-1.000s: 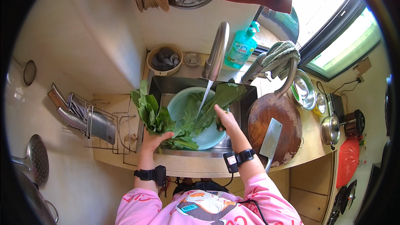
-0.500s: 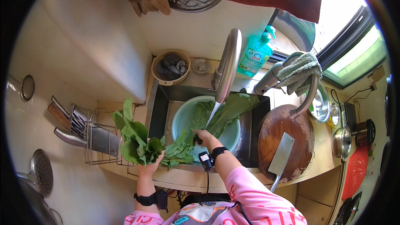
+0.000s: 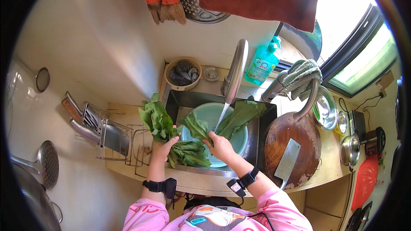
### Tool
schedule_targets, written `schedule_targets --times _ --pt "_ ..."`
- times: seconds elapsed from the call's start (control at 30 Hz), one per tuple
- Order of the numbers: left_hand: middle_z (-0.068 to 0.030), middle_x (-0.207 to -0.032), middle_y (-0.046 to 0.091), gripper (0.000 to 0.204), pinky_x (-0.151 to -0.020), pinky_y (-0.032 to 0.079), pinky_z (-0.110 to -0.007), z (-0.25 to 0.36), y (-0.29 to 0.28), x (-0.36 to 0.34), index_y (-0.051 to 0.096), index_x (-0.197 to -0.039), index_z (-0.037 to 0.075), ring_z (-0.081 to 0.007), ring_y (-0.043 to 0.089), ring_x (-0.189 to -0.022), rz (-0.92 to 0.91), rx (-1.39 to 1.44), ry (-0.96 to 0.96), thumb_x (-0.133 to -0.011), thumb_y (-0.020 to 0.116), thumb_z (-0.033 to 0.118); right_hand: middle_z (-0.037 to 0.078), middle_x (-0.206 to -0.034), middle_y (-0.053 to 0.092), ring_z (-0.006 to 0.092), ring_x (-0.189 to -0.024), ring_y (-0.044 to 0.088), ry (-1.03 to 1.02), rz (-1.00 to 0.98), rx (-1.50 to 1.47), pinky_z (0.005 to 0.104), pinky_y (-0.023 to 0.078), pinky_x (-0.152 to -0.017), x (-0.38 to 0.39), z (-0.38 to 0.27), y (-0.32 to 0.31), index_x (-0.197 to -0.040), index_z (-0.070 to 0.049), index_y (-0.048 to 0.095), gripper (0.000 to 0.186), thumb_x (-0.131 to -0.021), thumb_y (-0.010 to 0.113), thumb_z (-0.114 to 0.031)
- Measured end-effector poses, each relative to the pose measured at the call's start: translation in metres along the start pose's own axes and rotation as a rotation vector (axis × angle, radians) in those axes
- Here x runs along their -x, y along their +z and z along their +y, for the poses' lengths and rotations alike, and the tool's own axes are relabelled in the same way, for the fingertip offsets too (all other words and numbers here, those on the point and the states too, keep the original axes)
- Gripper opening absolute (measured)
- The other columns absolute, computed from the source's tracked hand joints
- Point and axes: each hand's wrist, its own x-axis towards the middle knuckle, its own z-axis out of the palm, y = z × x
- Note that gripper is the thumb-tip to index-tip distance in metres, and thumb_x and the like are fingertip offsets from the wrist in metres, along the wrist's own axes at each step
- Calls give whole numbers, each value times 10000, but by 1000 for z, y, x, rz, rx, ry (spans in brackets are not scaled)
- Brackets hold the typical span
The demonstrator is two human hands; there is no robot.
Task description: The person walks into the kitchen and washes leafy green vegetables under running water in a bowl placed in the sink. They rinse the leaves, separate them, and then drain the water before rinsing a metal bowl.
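My left hand (image 3: 162, 149) is wrapped round a bunch of leafy greens (image 3: 156, 122) at the sink's left side; long leaves hang from it over the front rim. My right hand (image 3: 222, 149) pinches a single green leaf (image 3: 196, 126) above a pale green basin (image 3: 243, 143), which sits in the dark sink (image 3: 268, 124). Water runs from the steel faucet (image 3: 236, 72) past the fingers into the basin. Another large leaf (image 3: 246, 117) lies across the basin, its tip over the sink's back right. Both wrists wear black bands.
Right of the sink, a cleaver (image 3: 287, 160) lies on a round wooden chopping board (image 3: 274, 134). A wire knife rack (image 3: 113, 137) stands at left. Behind the sink are a small basket (image 3: 169, 75) and a green soap bottle (image 3: 261, 66). A cloth (image 3: 302, 79) drapes over a curved pipe.
My right hand has come up out of the basin with a leaf pinched in it. My left hand has moved up and right with the bunch, nearer the basin.
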Motion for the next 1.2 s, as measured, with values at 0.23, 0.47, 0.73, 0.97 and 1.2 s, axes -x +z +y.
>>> schedule_targets --times 0.23,0.47,0.73,0.97,1.2 --pt "-79 -1048 598 479 -815 494 -348 -8 -4 -9 502 -1176 18 -209 580 -937 -125 317 -99 -713 621 22 149 -711 591 352 -684 585 -287 1 141 442 459 -556 23 -9 -16 -867 -64 449 209 -854 551 -246" --pt "-56 -1034 606 410 -849 483 -360 -16 13 -4 564 -1113 36 -208 579 -954 -85 240 -109 -714 656 7 160 -694 612 359 -657 602 -113 -148 250 446 480 -561 28 18 -5 -943 -61 506 237 -833 575 -260" --pt "-61 -1121 550 581 -879 441 -318 -2 34 1 501 -1178 33 -181 526 -1021 -116 0 84 -667 777 56 179 -788 647 341 -750 629 205 -22 90 415 504 -683 18 47 -21 -800 -60 669 188 -803 601 -235" --pt "-40 -968 591 327 -782 463 -284 2 63 -13 554 -1017 3 -136 566 -863 126 -106 319 -715 680 1 206 -845 650 327 -848 631 607 -18 -161 381 491 -770 11 93 -41 -880 -41 669 184 -767 607 -171" --pt "-51 -1009 595 396 -804 444 -291 -34 66 -36 547 -1064 0 -152 562 -896 286 -231 137 -711 721 48 211 -969 625 339 -917 608 341 375 -229 380 475 -783 -17 81 -46 -1112 -51 553 315 -812 578 -141"
